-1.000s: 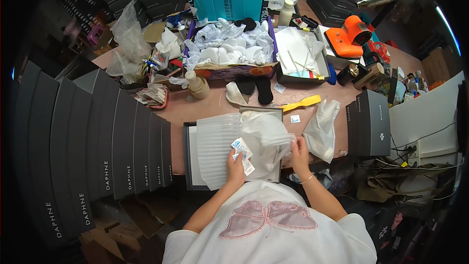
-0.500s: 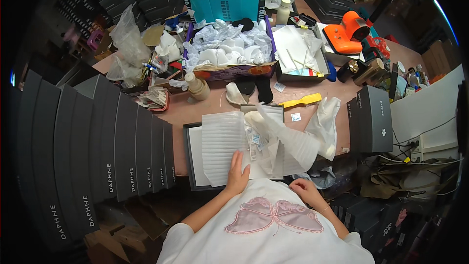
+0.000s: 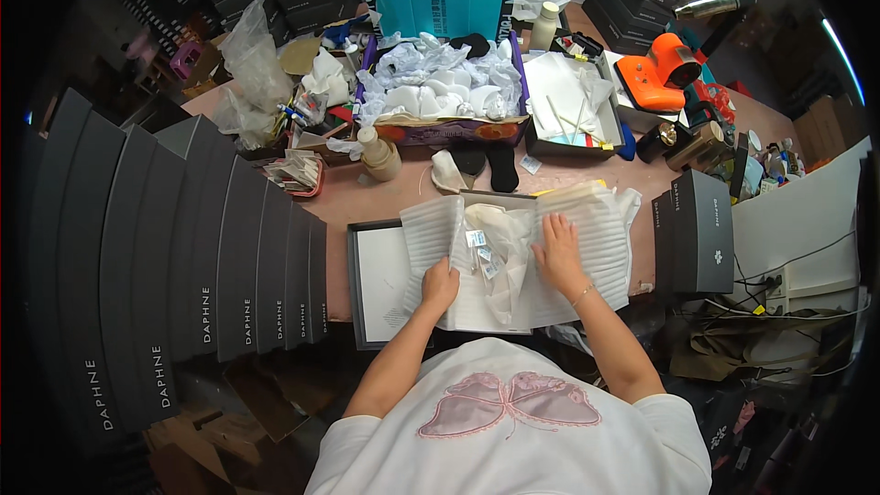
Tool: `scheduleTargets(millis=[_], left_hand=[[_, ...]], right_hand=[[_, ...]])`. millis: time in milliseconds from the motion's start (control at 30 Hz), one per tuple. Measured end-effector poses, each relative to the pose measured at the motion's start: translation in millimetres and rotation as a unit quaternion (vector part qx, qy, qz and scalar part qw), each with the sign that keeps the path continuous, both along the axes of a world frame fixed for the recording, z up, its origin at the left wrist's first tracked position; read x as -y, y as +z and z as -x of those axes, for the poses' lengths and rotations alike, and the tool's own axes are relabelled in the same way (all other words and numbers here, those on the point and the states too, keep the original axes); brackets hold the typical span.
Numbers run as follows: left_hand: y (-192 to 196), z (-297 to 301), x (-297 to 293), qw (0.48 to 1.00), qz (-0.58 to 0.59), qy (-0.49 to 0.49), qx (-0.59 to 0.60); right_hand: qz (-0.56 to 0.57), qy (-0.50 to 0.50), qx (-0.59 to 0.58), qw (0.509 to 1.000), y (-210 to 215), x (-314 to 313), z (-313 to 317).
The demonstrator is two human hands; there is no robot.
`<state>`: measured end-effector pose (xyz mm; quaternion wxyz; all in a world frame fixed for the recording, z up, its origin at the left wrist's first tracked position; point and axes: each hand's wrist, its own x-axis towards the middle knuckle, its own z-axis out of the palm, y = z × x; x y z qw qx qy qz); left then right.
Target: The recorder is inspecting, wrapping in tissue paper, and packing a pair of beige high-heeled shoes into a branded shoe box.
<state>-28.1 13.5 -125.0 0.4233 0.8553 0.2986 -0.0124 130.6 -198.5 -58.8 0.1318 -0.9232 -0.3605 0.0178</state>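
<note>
At frame centre, two foam flaps (image 3: 600, 252) spread from one open box (image 3: 504, 201) with two tags (image 3: 475, 238) on its white wrapping (image 3: 507, 243), the left hand (image 3: 440, 285) curled at one flap, its grip unclear, the right hand (image 3: 561, 261), previously lower and off the foam, now flat with fingers apart on the other.

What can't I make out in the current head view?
Head view: what lies inside the pale wrapping, which covers it.
Head view: most of the yellow object, covered by the right foam sheet.
Head view: most fingertips of the left hand, hidden behind its knuckles.
Head view: print on the white tags, too small to read.
</note>
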Motion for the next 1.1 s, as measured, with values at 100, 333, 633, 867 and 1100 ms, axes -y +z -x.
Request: scheduleTargets(millis=[100,333,633,867,1100], left_hand=[[51.1,1.0,0.5,0.998,0.039,0.006,0.058],[73.8,32.5,10.7,0.839,0.507,0.103,0.168],[11.2,41.1,21.5,0.967,0.125,0.129,0.179],[33.0,1.4,39.7,0.915,-0.263,-0.305,0.018],[30.5,-10.1,38.0,0.867,-0.312,-0.38,-0.078]], right_hand=[[-0.091,-0.098,-0.191,0.972,-5.1,34.0,13.3],[-0.451,-0.249,-0.659,0.548,-19.4,2.4,32.3],[-0.222,-0.096,-0.279,0.929,-36.5,-22.9,-15.1],[0.04,0.063,0.118,0.99,-11.7,-86.0,21.1],[0.082,0.042,-0.185,0.979,-51.3,-85.6,7.5]])
